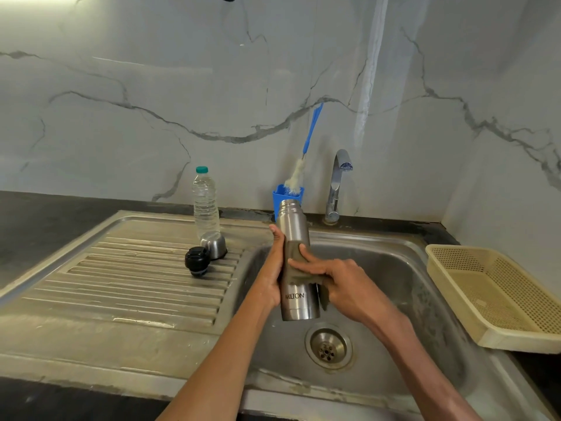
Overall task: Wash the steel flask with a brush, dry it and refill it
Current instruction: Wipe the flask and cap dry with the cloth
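Observation:
The steel flask (296, 226) stands upright and open-topped above the sink basin (394, 268). My left hand (274, 268) grips its left side. My right hand (337, 281) holds an olive-grey cloth (296, 268) wrapped round the flask's middle. The bottle brush (299, 171), with a blue handle and white bristles, leans in a blue holder (280, 199) behind the flask. On the draining board the flask's black stopper (196, 261) and steel cup lid (214, 244) lie beside a capped clear plastic water bottle (205, 202).
A chrome tap (337, 183) rises behind the basin, with no water running. The drain (329, 347) lies below the flask. A beige plastic basket (498, 296) sits on the counter at the right. The ridged draining board (136, 287) spreads to the left.

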